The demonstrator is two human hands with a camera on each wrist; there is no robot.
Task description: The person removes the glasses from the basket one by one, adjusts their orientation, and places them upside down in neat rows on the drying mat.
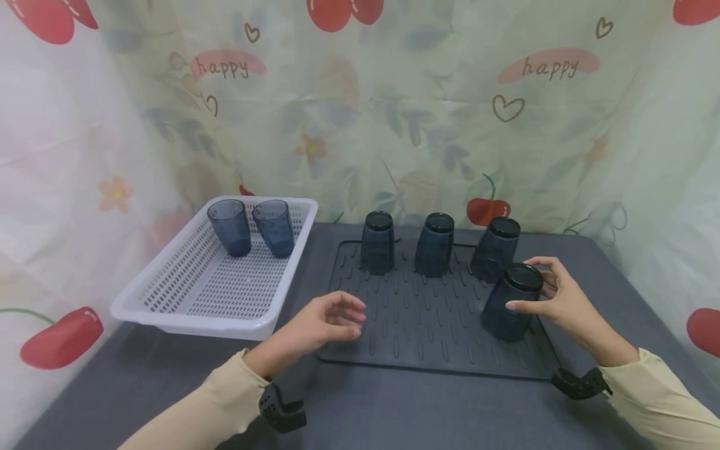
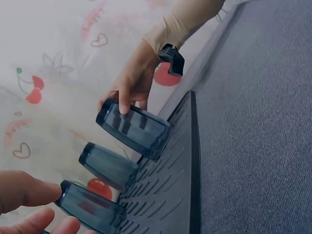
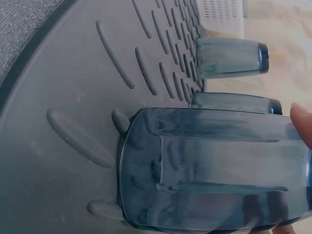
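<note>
Vertically, the held glass (image 1: 508, 309) stands mouth down.

In the head view, part of the rightmost rear glass (image 1: 496, 245) is hidden by the front glass (image 1: 509, 306), by which some fingertips of the right hand (image 1: 565, 306) are also concealed. Both sleeves (image 1: 208, 400) and the near side of the table (image 1: 427, 406) are cut off. In the right wrist view, the front glass is cropped by the right edge, and the white basket (image 3: 222, 17) by the top one. In the left wrist view, the left hand (image 2: 29, 204) is cut off, and the lettering (image 2: 92, 22) on the backdrop (image 2: 63, 97) is blurred.
</note>
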